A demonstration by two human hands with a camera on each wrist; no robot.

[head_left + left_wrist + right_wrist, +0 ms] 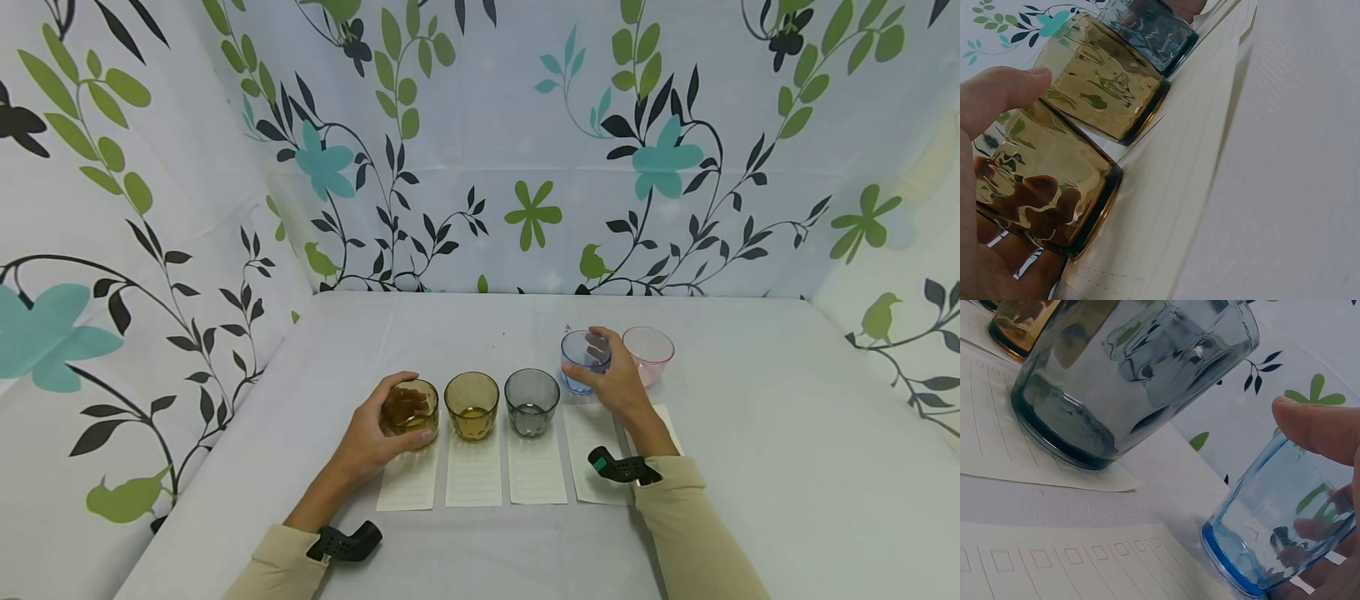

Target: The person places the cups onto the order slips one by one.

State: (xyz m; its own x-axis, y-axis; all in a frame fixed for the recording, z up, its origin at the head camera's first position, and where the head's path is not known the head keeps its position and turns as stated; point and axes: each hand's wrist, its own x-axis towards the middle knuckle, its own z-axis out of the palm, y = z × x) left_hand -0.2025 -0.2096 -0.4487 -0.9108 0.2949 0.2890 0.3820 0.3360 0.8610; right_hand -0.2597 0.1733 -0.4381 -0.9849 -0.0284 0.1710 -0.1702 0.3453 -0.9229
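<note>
In the head view my left hand (371, 437) grips a dark amber glass (422, 393) standing on the leftmost lined paper strip (407, 487). Its fingers show through the far side of that glass (1085, 181) in the left wrist view. To its right stand a lighter amber glass (471, 400) and a grey glass (532, 396), each at the top of its own strip. My right hand (621, 387) holds a blue glass (579, 348) at the far end of another strip (592, 450), thumb on the near side. A pink glass (654, 346) stands just right of that hand.
Another paper strip (667, 417) lies partly hidden beneath the right forearm. The strips lie side by side on a white tablecloth (480, 558). Behind the table hangs a leaf-patterned curtain (480, 167), and a similar one (187, 167) hangs along the left side.
</note>
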